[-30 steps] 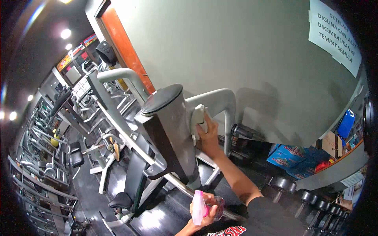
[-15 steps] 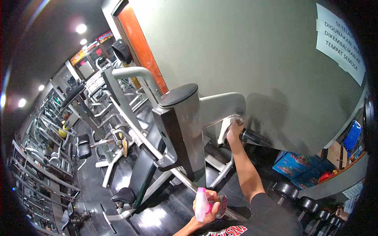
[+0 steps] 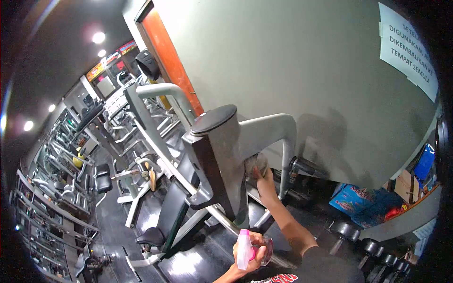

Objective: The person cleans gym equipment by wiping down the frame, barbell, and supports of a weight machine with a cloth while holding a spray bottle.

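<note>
My left hand (image 3: pixel 255 250) is wrapped round a spray bottle (image 3: pixel 245 250) with a pink and whitish head and a clear body, low in the view near my shirt. My right hand (image 3: pixel 263 179) reaches forward and presses a greyish cloth (image 3: pixel 255 166) to the side of the exercise machine's upright column (image 3: pixel 222 155); part of its fingers is hidden by the cloth. Above it, a grey curved arm (image 3: pixel 269 123) runs from the column to a black handle (image 3: pixel 306 166). A round black cap (image 3: pixel 214 119) tops the column.
Dumbbells (image 3: pixel 345 230) stand in a row at the lower right, near blue boxes (image 3: pixel 354 199). A grey wall (image 3: pixel 292 61) with a paper sign (image 3: pixel 406 52) rises behind the machine. A black padded bench (image 3: pixel 172 203) and more gym machines fill the left.
My right hand has moved left with the cloth, from the outer curved arm to the side of the column. My left hand still holds the spray bottle, nearly in the same place.
</note>
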The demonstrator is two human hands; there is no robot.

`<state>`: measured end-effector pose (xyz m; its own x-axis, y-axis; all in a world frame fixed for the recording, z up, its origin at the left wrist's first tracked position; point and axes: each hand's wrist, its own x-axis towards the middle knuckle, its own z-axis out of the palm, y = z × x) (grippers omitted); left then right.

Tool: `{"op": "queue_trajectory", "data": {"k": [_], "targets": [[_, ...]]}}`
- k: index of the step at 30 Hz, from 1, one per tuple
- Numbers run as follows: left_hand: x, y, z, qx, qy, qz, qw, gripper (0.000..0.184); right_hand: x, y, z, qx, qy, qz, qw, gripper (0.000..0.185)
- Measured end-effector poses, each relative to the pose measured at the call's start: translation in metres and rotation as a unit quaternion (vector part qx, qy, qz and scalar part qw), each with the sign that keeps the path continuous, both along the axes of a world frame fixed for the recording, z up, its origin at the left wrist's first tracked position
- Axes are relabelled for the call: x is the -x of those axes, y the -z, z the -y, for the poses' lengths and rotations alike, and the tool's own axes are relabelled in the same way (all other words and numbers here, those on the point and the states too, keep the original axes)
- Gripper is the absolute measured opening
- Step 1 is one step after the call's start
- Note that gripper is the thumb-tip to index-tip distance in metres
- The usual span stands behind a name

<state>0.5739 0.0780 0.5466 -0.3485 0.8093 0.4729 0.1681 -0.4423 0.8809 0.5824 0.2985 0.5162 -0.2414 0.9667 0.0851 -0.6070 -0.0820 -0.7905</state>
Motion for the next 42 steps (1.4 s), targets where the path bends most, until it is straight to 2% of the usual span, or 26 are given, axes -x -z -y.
{"op": "queue_trajectory", "data": {"k": [2,4,6,7,8,10,11,12,14,15,17,18,20,21,22,24,25,26,29,30,32,34,36,40,41,42], "targets": [[0.001,-0.010,-0.005,0.008,0.015,-0.027,0.999,0.027,-0.016,-0.009,0.006,-0.092,0.023,0.156,0.983,0.046],[0.001,-0.015,-0.009,0.019,0.027,-0.052,0.998,0.025,-0.026,-0.019,0.010,-0.089,0.069,0.143,0.983,0.039],[0.002,-0.017,-0.012,0.033,0.040,-0.105,0.993,0.023,-0.037,-0.041,0.011,-0.013,0.080,0.187,0.979,0.034],[0.002,-0.018,-0.013,0.033,0.041,-0.128,0.990,0.023,-0.034,-0.044,0.011,-0.032,0.144,0.149,0.978,0.030],[0.002,-0.018,-0.014,0.034,0.042,-0.129,0.990,0.023,-0.028,-0.043,0.009,-0.031,0.145,0.148,0.978,0.030],[0.003,-0.017,-0.015,0.028,0.066,-0.105,0.992,0.022,-0.017,-0.041,0.004,-0.172,0.193,0.031,0.966,0.029],[0.003,-0.016,-0.015,0.030,0.065,-0.104,0.992,0.022,-0.021,-0.056,-0.002,-0.239,0.148,0.126,0.951,0.032],[0.004,-0.014,-0.015,0.048,0.063,-0.098,0.992,0.022,-0.019,-0.072,-0.018,-0.419,0.267,0.285,0.820,0.043],[0.007,-0.012,-0.013,0.068,0.059,-0.092,0.992,0.023,-0.029,-0.108,-0.019,-0.514,0.311,0.498,0.625,0.059],[0.008,-0.012,-0.014,0.060,0.066,-0.095,0.991,0.023,-0.029,-0.106,-0.022,-0.514,0.311,0.497,0.626,0.059],[0.010,-0.015,-0.016,0.052,0.071,-0.099,0.991,0.024,-0.029,-0.100,-0.028,-0.476,0.300,0.444,0.698,0.078],[0.009,-0.019,-0.016,0.061,0.063,-0.085,0.992,0.025,-0.031,-0.097,-0.030,-0.476,0.298,0.444,0.698,0.078],[0.007,-0.019,-0.013,0.074,0.057,-0.069,0.993,0.026,-0.038,-0.101,-0.030,-0.435,0.216,0.370,0.792,0.064],[0.007,-0.018,-0.012,0.096,0.062,-0.027,0.993,0.027,-0.043,-0.106,-0.032,-0.438,0.208,0.350,0.802,0.057],[0.007,-0.017,-0.011,0.118,0.068,0.015,0.991,0.028,-0.047,-0.107,-0.037,-0.437,0.207,0.352,0.802,0.057],[0.006,-0.017,-0.015,0.126,0.084,-0.022,0.988,0.028,-0.057,-0.109,-0.049,-0.357,0.173,0.260,0.880,0.053],[0.003,-0.019,-0.017,0.099,0.085,-0.035,0.991,0.028,-0.059,-0.110,-0.055,-0.341,0.152,0.259,0.891,0.061],[0.000,-0.021,-0.019,0.072,0.086,-0.049,0.993,0.028,-0.059,-0.110,-0.055,-0.340,0.152,0.262,0.891,0.061],[-0.002,-0.029,-0.025,0.061,0.084,-0.111,0.988,0.028,-0.053,-0.106,-0.056,-0.359,0.257,0.305,0.844,0.082],[-0.003,-0.027,-0.025,0.061,0.085,-0.111,0.988,0.028,-0.052,-0.102,-0.058,-0.358,0.258,0.305,0.844,0.082],[-0.004,-0.019,-0.025,0.084,0.090,-0.053,0.991,0.029,-0.047,-0.091,-0.061,-0.435,0.343,0.278,0.784,0.085],[-0.001,-0.015,-0.025,0.090,0.082,-0.047,0.992,0.028,-0.049,-0.072,-0.066,-0.452,0.319,0.294,0.779,0.079],[0.000,-0.014,-0.027,0.093,0.074,-0.039,0.992,0.027,-0.051,-0.065,-0.072,-0.543,0.201,0.299,0.758,0.068],[0.000,-0.012,-0.038,0.108,0.051,-0.019,0.993,0.024,-0.051,-0.087,-0.054,-0.547,0.185,0.350,0.738,0.077],[-0.002,-0.011,-0.044,0.101,0.050,-0.025,0.993,0.024,-0.052,-0.085,-0.057,-0.560,0.177,0.399,0.704,0.085],[-0.003,-0.010,-0.050,0.094,0.050,-0.030,0.994,0.023,-0.052,-0.081,-0.061,-0.557,0.179,0.403,0.704,0.085]]}}
